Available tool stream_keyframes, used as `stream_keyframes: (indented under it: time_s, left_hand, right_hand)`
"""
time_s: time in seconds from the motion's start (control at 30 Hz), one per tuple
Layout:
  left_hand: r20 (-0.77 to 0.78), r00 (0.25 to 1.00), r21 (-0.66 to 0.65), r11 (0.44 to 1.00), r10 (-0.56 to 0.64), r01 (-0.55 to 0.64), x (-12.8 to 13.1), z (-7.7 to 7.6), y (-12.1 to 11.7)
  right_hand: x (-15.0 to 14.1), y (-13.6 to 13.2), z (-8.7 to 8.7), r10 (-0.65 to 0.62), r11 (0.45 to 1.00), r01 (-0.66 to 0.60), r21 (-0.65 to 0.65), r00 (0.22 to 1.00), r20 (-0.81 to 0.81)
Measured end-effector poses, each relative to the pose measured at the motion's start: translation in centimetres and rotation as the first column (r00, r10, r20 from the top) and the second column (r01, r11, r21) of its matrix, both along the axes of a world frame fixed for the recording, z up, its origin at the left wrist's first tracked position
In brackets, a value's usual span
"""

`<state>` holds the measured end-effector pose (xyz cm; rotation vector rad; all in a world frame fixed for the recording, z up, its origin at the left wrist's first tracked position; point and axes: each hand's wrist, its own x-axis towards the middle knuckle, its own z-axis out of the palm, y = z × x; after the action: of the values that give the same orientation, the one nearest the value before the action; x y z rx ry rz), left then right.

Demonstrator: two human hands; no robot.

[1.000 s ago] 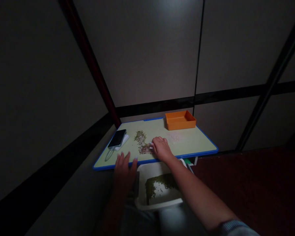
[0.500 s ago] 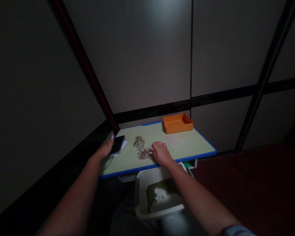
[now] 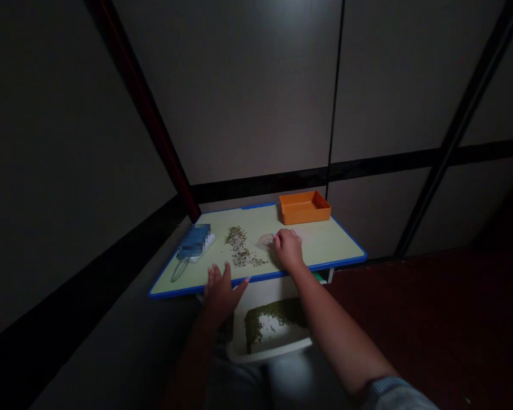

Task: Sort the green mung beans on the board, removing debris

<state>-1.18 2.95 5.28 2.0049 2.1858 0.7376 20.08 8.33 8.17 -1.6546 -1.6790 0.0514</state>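
Observation:
My right hand [image 3: 289,249] is closed, pinching a thin translucent, faintly striped piece [image 3: 265,241] whose kind I cannot make out, low over the pale table [image 3: 325,245]. Left of it, small green-brown beans or seeds [image 3: 236,236] lie scattered, mixed with whitish bits and trailing toward the front edge. My left hand [image 3: 222,289] hovers at the blue front edge, fingers spread, holding nothing. Below the edge, a white tub [image 3: 269,352] holds a layer of green beans [image 3: 277,310], with part of its floor bare; my right forearm hides its right side.
An orange open box [image 3: 305,210] stands at the back right of the table. At the left lies a blurred-out phone [image 3: 194,240] on a white object, with a looped cable [image 3: 179,269]. Grey wall panels [image 3: 256,114] rise right behind the table.
My left hand has let go of the phone and come right to the table's front edge. My right hand has moved the translucent piece up and away from the scattered beans.

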Motion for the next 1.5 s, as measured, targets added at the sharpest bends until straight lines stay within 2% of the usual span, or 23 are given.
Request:
stream_keyframes:
  time_s: [0.07, 0.1, 0.17, 0.27, 0.4, 0.47, 0.67, 0.8, 1.07, 1.3, 1.4, 1.5]
  left_hand:
    - [-0.007, 1.000, -0.015, 1.000, 0.004, -0.004, 1.9, -1.6, -1.3]
    - [-0.098, 0.995, 0.002, 1.000, 0.017, -0.017, 2.6, -2.0, -1.6]
    - [-0.216, 0.975, 0.025, 0.998, 0.059, -0.055, 3.1, -2.3, -2.0]
    - [-0.277, 0.959, -0.012, 0.998, 0.052, -0.058, 2.9, -1.8, -2.1]
    - [-0.220, 0.975, -0.148, 0.989, -0.012, -0.021, 2.4, -1.1, -2.2]
    - [-0.192, 0.981, -0.175, 0.984, -0.023, -0.011, 2.3, -1.1, -2.4]
    - [-0.246, 0.969, -0.064, 0.997, 0.024, -0.041, 3.0, -2.0, -3.1]
    - [-0.263, 0.965, -0.037, 0.999, 0.020, -0.031, 3.2, -2.1, -3.3]
    - [-0.257, 0.966, -0.056, 0.998, 0.010, -0.026, 3.3, -1.5, -3.4]
    - [-0.234, 0.972, -0.077, 0.997, 0.000, -0.019, 3.3, -1.3, -3.5]
    - [-0.234, 0.972, -0.061, 0.998, -0.004, -0.010, 3.1, -1.6, -3.4]
    - [-0.235, 0.972, -0.049, 0.999, -0.008, -0.004, 3.0, -1.8, -3.3]
  right_hand:
    - [0.2, 0.1, -0.1, -0.008, 1.000, 0.008, -0.019, 1.000, 0.017]
    - [0.3, 0.2, -0.2, 0.002, 1.000, -0.002, -0.023, 1.000, 0.030]
    - [0.4, 0.3, -0.3, 0.029, 0.999, -0.028, -0.016, 0.997, 0.066]
    - [0.4, 0.3, -0.3, 0.033, 0.999, -0.031, -0.013, 0.993, 0.113]
    - [0.5, 0.1, 0.0, 0.003, 0.997, 0.010, -0.074, 0.984, 0.176]
    - [0.5, 0.0, 0.1, -0.015, 0.992, 0.039, -0.118, 0.979, 0.202]
    - [0.7, 0.2, 0.1, -0.041, 0.986, 0.076, -0.149, 0.973, 0.226]
    - [0.3, 0.4, 0.0, 0.002, 0.984, 0.044, -0.174, 0.967, 0.257]
    - [-0.9, 0.5, -0.2, 0.152, 0.977, -0.104, -0.186, 0.952, 0.267]
    - [-0.2, 0.8, -0.3, 0.253, 0.958, -0.211, -0.192, 0.940, 0.228]
    - [0.6, 0.8, -0.3, 0.251, 0.963, -0.224, -0.153, 0.949, 0.189]
    - [1.5, 0.8, -0.3, 0.193, 0.974, -0.180, -0.136, 0.977, 0.090]
